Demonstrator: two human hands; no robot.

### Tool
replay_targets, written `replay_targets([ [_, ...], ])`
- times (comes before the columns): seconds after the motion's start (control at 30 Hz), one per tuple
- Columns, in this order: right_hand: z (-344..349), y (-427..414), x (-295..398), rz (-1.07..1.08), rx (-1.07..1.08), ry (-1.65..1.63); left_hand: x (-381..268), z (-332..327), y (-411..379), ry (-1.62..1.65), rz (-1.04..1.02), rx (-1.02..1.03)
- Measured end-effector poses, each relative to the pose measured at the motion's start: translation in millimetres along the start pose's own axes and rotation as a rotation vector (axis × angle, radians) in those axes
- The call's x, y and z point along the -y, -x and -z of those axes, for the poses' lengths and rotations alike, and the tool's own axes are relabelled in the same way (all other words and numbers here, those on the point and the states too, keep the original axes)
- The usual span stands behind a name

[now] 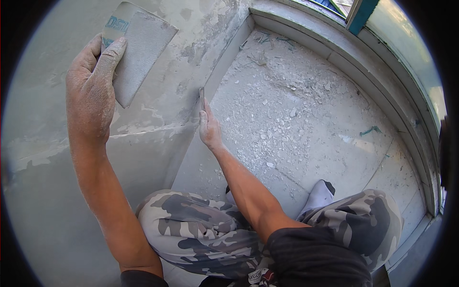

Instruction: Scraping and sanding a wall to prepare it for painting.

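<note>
Pinched between thumb and fingers, a folded sheet of sandpaper [143, 53] is in my left hand [91, 82], raised in front of the wall. Blue print shows on its backing and pale dust covers its grit side. My right hand [211, 127] reaches low along the wall and grips a thin flat piece [202, 97], seen nearly edge-on at the top of the skirting. Whether that piece is sandpaper or a scraper blade, I cannot tell. Patchy filler marks the plastered wall [154, 89] between my hands. White dust coats both hands.
Plaster flakes and dust [272, 122] litter the tiled floor [344, 158]. A tiled skirting [229, 57] runs along the wall's foot. To the right is a raised sill [337, 50] below a window frame [362, 16]. A green plastic scrap [370, 130] lies near it. My knees [186, 222] are bent close by.
</note>
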State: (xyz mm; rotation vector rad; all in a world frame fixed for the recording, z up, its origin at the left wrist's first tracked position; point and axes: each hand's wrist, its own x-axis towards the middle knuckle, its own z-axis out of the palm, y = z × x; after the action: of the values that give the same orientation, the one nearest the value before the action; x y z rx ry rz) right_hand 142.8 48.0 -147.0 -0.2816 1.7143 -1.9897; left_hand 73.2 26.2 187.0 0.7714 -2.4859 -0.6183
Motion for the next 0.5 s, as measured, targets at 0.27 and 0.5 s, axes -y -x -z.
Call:
replay_targets([
  [0.27, -15.4, -4.1, -9.9, -0.093, -0.11, -0.268, -3.1, 1.2, 0.8, 0.079, -0.034, 0.006],
  [0.5, 0.9, -3.4, 16.7, -0.332, 0.042, -0.658, -1.8, 3.8, 0.4, 0.05, -0.084, -0.003],
])
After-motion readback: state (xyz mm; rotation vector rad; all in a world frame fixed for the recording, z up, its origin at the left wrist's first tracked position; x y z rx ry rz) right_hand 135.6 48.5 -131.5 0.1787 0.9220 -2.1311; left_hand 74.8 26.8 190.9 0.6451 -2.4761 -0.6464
